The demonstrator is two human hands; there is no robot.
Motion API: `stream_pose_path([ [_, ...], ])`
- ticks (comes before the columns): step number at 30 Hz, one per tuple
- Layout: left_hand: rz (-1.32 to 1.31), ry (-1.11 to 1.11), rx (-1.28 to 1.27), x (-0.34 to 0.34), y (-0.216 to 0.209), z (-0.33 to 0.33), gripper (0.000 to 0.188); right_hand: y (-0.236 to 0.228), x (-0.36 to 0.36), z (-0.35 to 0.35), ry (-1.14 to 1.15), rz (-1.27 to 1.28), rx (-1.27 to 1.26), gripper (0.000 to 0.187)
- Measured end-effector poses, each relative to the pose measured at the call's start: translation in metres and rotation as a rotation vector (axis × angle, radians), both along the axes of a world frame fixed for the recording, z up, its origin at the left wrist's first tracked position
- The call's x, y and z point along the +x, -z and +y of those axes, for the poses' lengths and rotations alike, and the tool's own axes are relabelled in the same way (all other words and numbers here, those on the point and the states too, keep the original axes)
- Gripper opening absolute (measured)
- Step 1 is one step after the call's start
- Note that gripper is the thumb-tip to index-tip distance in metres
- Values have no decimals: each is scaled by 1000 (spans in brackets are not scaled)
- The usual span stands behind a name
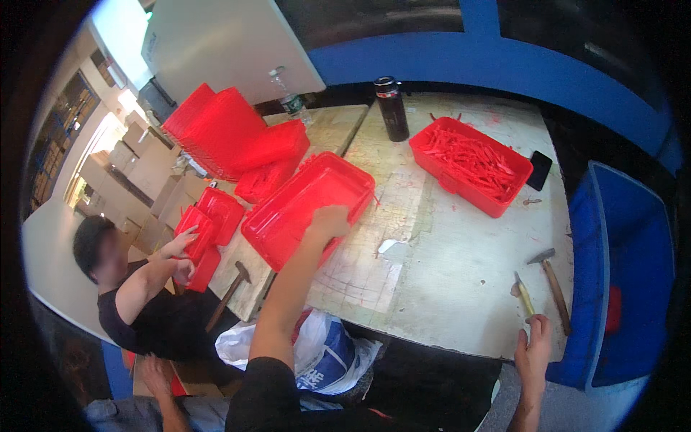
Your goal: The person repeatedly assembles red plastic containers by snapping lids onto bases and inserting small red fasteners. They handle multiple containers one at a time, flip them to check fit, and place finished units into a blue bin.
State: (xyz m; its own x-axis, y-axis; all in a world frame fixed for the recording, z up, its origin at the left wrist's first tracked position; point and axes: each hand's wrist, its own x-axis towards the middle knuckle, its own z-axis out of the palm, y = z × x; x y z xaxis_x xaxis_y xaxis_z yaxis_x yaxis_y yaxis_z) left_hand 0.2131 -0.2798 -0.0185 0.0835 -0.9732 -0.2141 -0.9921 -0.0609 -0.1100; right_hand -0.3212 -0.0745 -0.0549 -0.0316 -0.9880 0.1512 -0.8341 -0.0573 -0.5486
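At the far left a co-worker in a dark top (119,299) has both hands on open red plastic boxes (209,229), and below, near the lower edge, another hand (157,374) shows, separate from the wearer's own. Behind the boxes, a nested stack of red plastic bins (223,137) leans over, and a wooden-handled hammer (229,294) lies near the table's near edge. A clear plastic bottle (289,97) stands beyond the stack, while a white and blue plastic bag (327,356) sits below the table edge. The shallow red tray (291,212) lies left of centre on the worktable (446,288), with the wearer's left hand (330,219) reaching over its wall to the inside; the fingers are partly hidden, so whether they pinch anything cannot be told. Next come a dark flask (391,111), upright, and a small white scrap (392,250). Farther right, a red box (468,196) holds a heap of thin red strips (471,155). At the near right, the wearer's right hand (534,345) has its fingers closed around the lower end of a yellow-handled knife (526,299), blade pointing away. A black smartphone (539,170) lies just beside the box, a second hammer (556,291) lies right of the knife, and a large blue bin (592,288) stands past the table's right edge.
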Motion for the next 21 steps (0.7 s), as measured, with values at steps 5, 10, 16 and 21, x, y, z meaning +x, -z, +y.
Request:
stream_pose_path([
  [5,358,40,20,21,-5,-8,48,-51,-32,18,14,30,87,18],
  [10,264,-133,-135,-20,-18,-13,66,-96,-53,4,60,-3,-33,12],
  [16,142,-301,-270,-73,-22,-67,60,-76,-20,-15,-179,9,-25,16],
  [21,626,-473,-381,-29,-29,-97,36,-58,-5,3,-192,-169,27,13],
])
